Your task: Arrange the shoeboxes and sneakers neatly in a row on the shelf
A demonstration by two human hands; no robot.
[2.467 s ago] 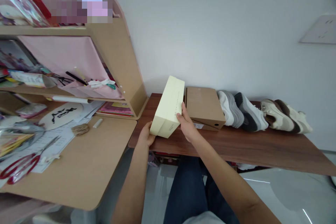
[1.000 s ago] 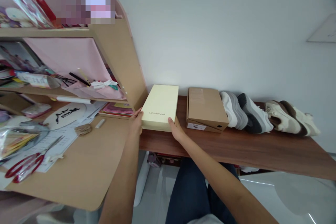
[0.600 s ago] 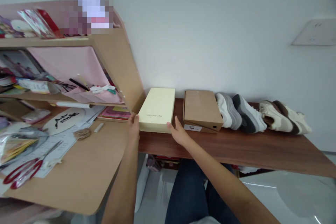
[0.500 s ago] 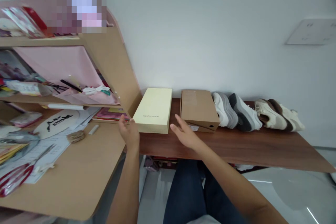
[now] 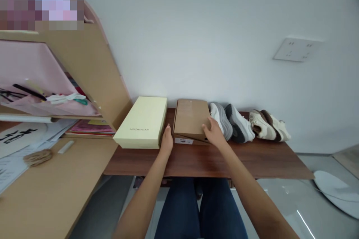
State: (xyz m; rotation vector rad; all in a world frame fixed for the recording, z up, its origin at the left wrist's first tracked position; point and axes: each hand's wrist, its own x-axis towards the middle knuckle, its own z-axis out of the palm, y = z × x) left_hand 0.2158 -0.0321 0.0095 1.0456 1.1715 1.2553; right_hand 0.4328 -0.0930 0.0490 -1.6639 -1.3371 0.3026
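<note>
Head view: the brown rectangular cardboard box (image 5: pixel 191 116) sat along the back edge of the dark-brown wooden bench (image 5: pixel 213 164), the pale-yellow rectangular box (image 5: pixel 143 118) (lettered MEIZHIYUAN) at the left end. Left hand (image 5: pixel 166 141), empty, fingers together, stood between the boxes; right hand (image 5: pixel 215 132), thumb and fingers parted, was at the brown box's front right corner.

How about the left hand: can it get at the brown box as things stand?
Likely yes: the left hand is close to the left side of the brown box, and nothing visible stands between them. The right hand is at the box's right front corner.
</note>
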